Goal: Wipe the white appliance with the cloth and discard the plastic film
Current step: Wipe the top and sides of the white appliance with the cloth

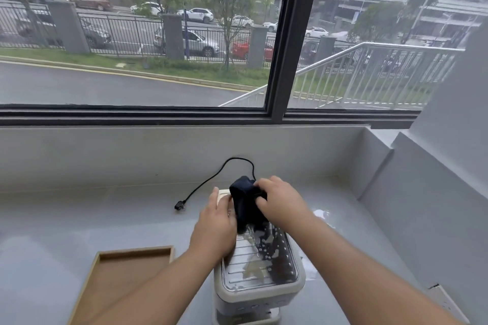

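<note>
the fingers [260, 194] of the right hand [280, 202] are curled shut around a bunched dark cloth [245, 200], pressing it on the far end of the white appliance [257, 280] in the lower centre of the frame. the left hand [215, 229] lies on the appliance's left edge, fingers bent loosely over the rim; whether they grip it i cannot tell. crumpled clear plastic film [257, 258] lies on the appliance's ribbed transparent top, below the cloth. a black power cord [211, 179] loops behind the appliance to a plug on the grey table [79, 219]. a shallow wooden tray [126, 272] sits at lower left, just beside the left forearm.
</note>
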`<state>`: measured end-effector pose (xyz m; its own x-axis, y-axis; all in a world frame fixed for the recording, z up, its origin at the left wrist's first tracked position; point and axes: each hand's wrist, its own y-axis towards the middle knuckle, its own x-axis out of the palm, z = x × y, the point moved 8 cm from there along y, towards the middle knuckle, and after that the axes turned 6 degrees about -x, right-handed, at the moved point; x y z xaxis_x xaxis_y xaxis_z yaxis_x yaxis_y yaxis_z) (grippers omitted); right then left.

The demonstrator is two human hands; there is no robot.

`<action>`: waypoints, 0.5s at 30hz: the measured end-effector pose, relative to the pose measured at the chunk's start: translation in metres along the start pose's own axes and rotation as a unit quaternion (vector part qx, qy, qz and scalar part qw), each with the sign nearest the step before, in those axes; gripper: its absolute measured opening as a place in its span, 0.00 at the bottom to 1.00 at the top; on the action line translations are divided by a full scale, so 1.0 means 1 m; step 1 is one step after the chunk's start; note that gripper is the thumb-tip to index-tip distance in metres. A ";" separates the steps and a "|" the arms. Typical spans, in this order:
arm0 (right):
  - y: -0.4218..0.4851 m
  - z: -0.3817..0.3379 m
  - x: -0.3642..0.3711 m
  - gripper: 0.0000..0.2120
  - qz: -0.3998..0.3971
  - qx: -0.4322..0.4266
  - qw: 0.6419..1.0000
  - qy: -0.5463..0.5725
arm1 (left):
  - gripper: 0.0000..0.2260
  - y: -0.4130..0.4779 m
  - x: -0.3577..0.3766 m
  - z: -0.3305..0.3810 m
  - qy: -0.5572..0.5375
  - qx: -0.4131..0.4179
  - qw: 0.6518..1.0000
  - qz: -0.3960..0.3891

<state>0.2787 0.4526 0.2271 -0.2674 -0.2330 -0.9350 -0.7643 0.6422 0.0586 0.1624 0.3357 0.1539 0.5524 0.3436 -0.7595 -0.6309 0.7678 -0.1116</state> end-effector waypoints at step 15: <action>-0.004 -0.024 0.041 0.13 0.032 -0.075 0.996 -0.020 | 0.21 0.004 0.000 -0.007 -0.039 -0.006 0.998 0.046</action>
<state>0.2563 0.4227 0.1968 -0.2975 -0.1633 -0.9407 -0.8266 0.5370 0.1682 0.1560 0.3347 0.1493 0.5325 0.4545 -0.7141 -0.6874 0.7244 -0.0515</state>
